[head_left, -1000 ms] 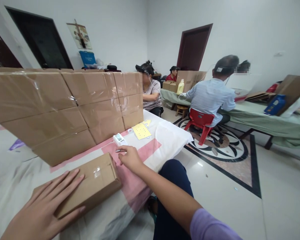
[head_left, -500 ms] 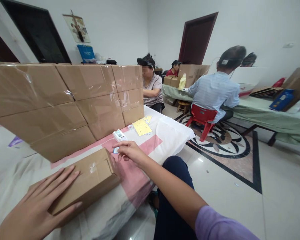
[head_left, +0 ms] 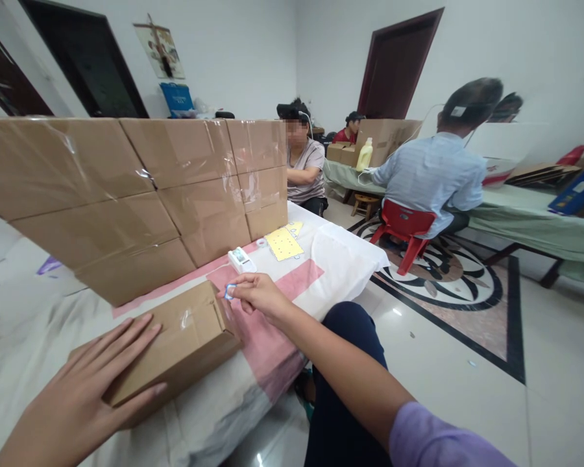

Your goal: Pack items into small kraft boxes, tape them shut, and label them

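A closed cardboard box (head_left: 175,347) with clear tape on its top lies on the cloth-covered table in front of me. My left hand (head_left: 85,383) rests on the box's left end, fingers stretched out across the top and thumb along the near side. Just past the box's right end, my right hand (head_left: 257,295) is closed in a pinch on a small white piece with a blue edge (head_left: 230,291); its exact kind is too small to make out. Beyond the fingers sits a small white device with a display (head_left: 242,260), a cable running from it.
Stacked taped cartons (head_left: 189,155) form a wall along the table's far side. A tape roll (head_left: 261,243) lies near the yellow print on the tablecloth (head_left: 343,253). Several people sit farther off, one on a red chair (head_left: 406,224) beside a green-covered table (head_left: 511,224).
The small blue-edged piece, earlier under my right fingers by the box, is now pinched between them. My left hand stays on the box. The view has shifted slightly.
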A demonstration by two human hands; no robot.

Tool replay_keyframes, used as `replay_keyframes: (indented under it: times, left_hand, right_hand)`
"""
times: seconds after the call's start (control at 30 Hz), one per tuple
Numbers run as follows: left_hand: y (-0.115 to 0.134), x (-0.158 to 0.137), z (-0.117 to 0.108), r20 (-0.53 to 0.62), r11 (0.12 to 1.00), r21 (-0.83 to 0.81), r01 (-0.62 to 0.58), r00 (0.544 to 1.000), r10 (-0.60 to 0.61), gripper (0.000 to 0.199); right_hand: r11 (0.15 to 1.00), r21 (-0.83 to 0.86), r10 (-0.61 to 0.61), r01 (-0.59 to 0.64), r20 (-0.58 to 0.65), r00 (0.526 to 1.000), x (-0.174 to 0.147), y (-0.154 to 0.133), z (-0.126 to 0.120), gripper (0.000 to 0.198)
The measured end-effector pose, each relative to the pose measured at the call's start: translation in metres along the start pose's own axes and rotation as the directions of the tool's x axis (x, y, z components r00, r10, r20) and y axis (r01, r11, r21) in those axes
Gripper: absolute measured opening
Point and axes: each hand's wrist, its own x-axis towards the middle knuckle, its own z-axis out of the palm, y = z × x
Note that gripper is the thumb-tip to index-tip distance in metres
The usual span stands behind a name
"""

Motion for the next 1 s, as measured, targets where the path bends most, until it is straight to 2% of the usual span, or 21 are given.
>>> replay_keyframes:
  times: [0.43,0.63,0.77,1.0]
  left_hand:
    - [-0.0066,-0.0038,0.0026,-0.009,1.0,-0.008,0.02,1.0,-0.02,0.094]
    - [-0.0057,-0.0025,0.0013,0.0,1.0,0.01,0.01,1.0,-0.01,0.093]
    - [-0.0036,-0.0031,0.0024,0.004,0.999,0.046,0.006,1.0,-0.007,0.095]
    - [-0.0021,-0.0035,0.0016,0.002,0.999,0.052,0.008,1.0,-0.008,0.095]
  right_hand:
    - [0.994,0.099,-0.031,0.037,-0.068,0.997,0.003,-0.0035,-0.0079,0.03]
    - [0.992,0.123,0.009,-0.001,-0.063,0.998,0.0036,-0.0014,-0.0059,0.044]
    - [0.995,0.088,0.051,-0.044,-0.076,0.996,0.0048,0.0008,-0.0039,0.034]
    - [0.996,0.087,0.038,-0.032,-0.065,0.997,0.0061,0.0042,-0.0041,0.028]
